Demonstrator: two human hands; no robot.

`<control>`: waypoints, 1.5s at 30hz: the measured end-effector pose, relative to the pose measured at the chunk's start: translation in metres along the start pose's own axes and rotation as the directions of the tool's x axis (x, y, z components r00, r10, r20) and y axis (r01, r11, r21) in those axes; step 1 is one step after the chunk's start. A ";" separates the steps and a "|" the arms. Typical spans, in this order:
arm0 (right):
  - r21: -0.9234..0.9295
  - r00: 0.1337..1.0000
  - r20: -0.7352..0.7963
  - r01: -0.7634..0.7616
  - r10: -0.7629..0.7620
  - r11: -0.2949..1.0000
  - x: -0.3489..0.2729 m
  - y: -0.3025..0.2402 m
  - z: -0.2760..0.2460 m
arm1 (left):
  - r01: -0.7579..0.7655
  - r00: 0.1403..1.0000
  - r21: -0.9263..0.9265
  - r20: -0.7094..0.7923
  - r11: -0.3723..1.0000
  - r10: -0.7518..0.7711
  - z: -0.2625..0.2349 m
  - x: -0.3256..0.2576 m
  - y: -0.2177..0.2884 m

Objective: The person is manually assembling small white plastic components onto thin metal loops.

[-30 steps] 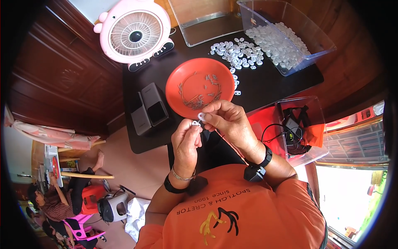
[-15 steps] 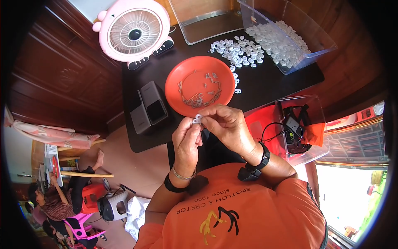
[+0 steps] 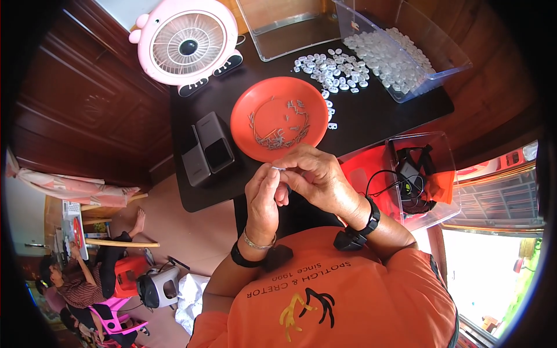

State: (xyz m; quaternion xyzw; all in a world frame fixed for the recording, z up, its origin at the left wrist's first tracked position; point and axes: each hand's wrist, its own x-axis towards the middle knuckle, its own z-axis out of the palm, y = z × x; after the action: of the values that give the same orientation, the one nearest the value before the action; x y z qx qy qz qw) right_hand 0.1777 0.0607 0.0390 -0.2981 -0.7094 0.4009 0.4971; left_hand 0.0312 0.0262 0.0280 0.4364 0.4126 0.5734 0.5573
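Between my fingertips, just in front of the orange bowl [image 3: 242, 116], is a small white plastic piece [image 3: 279, 169], mostly covered by fingers. My left hand [image 3: 264, 194] is closed, pinching it with thumb and fingers. From the other side my right hand [image 3: 318, 178] also closes on it, fingers bent over the top; whether it holds a screw as well is hidden. Small metal screws [image 3: 278, 141] lie in the bowl, mostly along its near side. Behind it to the right, loose white oval pieces with holes [image 3: 339, 72] are spread on the black table [image 3: 383, 119].
A clear bin [image 3: 444, 55] of white pieces stands at the back right. Left are grey boxy devices [image 3: 210, 136] and a pink fan [image 3: 223, 23]. On the right, a clear box [image 3: 449, 214] holds cables. Another person [image 3: 81, 287] sits far left.
The white piece has turned, so its two-holed face no longer shows. My right fingers have come further over it, and both hands stay nearly in place.
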 end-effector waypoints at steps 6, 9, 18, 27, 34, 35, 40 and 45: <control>-0.069 0.997 0.071 0.023 -0.018 0.997 0.001 -0.009 0.001 | 0.093 0.991 -0.126 -0.081 0.988 -0.104 -0.001 0.001 0.003; -0.300 0.994 0.078 0.099 -0.079 0.949 -0.001 -0.012 0.008 | 0.025 0.987 -0.038 -0.159 0.999 -0.031 0.004 0.002 0.001; -0.277 0.984 0.069 0.177 -0.164 0.945 -0.001 -0.003 0.011 | 0.018 0.999 -0.003 -0.039 1.000 -0.018 -0.010 -0.004 0.006; -0.295 0.976 0.107 0.214 -0.190 0.931 -0.001 -0.007 0.008 | 0.040 0.997 0.042 -0.060 0.998 -0.037 -0.009 -0.007 0.007; -0.351 0.989 0.077 0.148 -0.129 0.925 -0.006 -0.009 0.015 | 0.051 0.993 0.079 -0.108 0.996 -0.042 -0.004 -0.007 0.004; -0.384 0.989 0.077 0.147 -0.127 0.912 -0.006 -0.007 0.016 | 0.052 0.993 0.080 -0.106 0.995 -0.043 -0.003 -0.007 0.004; -0.416 0.988 0.092 0.153 -0.125 0.896 -0.007 -0.007 0.016 | 0.034 0.995 0.040 -0.092 0.999 -0.030 -0.005 -0.007 0.002; -0.422 0.986 0.126 0.154 -0.111 0.893 -0.007 -0.008 0.017 | 0.031 0.995 0.019 -0.093 0.999 -0.029 -0.004 -0.006 0.003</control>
State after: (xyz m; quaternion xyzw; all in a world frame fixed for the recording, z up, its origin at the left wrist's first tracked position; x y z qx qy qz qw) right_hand 0.1641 0.0467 0.0393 -0.3313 -0.8226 0.2138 0.4096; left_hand 0.0267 0.0198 0.0296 0.4089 0.4504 0.5802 0.5417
